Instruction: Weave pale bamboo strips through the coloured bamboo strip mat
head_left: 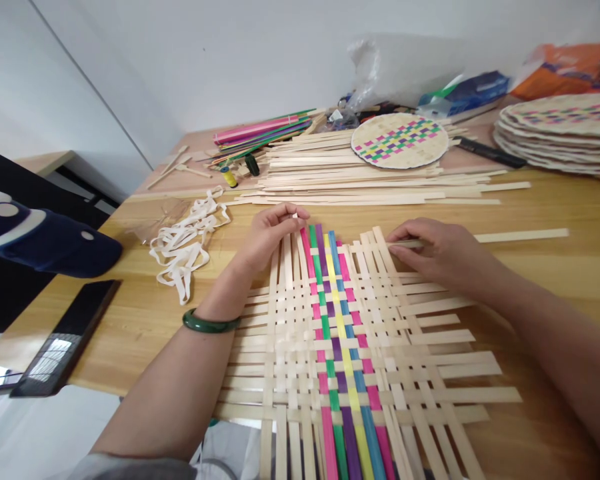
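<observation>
A half-open lattice of woven bamboo strips (290,327) lies on the table before me, pale strips crossing a central band of pink, green, purple, yellow and blue ones. My left hand (275,230) is closed at its far edge, thumb and fingers pinching strip ends beside the pink strip. On the right, my right hand (430,250) pinches a single pale bamboo strip (523,235), whose free end sticks out to the right past the hand. The strip's other end reaches toward the far right corner of the weave. A green bangle (211,323) circles my left wrist.
Loose pale strips (330,183) lie behind the weave, with a round woven disc (400,141) on them. Stacked discs (555,137) stand back right, coloured strips (265,133) at the back. White ribbon (187,240), a phone (65,340) and a blue bottle (50,237) are left.
</observation>
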The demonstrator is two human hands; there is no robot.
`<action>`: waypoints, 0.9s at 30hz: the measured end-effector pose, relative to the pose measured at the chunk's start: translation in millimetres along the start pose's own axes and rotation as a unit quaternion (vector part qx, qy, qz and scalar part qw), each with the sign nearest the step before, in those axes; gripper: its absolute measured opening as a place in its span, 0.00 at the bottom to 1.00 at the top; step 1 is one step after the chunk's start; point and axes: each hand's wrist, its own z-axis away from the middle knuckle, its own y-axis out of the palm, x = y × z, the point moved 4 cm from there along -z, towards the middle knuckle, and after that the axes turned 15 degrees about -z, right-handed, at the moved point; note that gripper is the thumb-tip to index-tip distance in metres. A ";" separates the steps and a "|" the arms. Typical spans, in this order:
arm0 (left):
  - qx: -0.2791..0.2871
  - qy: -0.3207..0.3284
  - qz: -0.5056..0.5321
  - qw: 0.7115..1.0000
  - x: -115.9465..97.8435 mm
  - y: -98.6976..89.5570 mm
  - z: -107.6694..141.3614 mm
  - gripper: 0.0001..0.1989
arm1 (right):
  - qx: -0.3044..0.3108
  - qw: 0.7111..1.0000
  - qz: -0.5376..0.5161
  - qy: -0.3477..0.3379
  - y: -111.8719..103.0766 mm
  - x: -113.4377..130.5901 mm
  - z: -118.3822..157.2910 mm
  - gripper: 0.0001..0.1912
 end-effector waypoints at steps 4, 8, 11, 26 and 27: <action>0.016 -0.002 0.001 1.000 -0.7 -1.8 0.2 0.08 | -0.018 0.999 0.026 -0.021 -1.6 2.1 1.2 0.08; 0.026 0.003 -0.007 1.000 -0.8 -4.0 0.2 0.06 | -0.022 0.998 0.042 -0.034 -1.6 1.6 1.4 0.09; 0.024 0.007 -0.008 1.000 0.0 -5.1 0.3 0.06 | -0.030 0.998 0.030 -0.046 -2.0 4.2 1.0 0.10; 0.013 -0.018 -0.053 0.998 6.2 -4.2 -0.2 0.10 | 0.032 0.999 -0.011 -0.005 4.9 -3.1 -0.9 0.07; 0.014 -0.018 -0.050 0.999 6.2 -4.0 0.3 0.10 | 0.031 0.999 -0.020 -0.005 5.6 -2.5 -1.0 0.07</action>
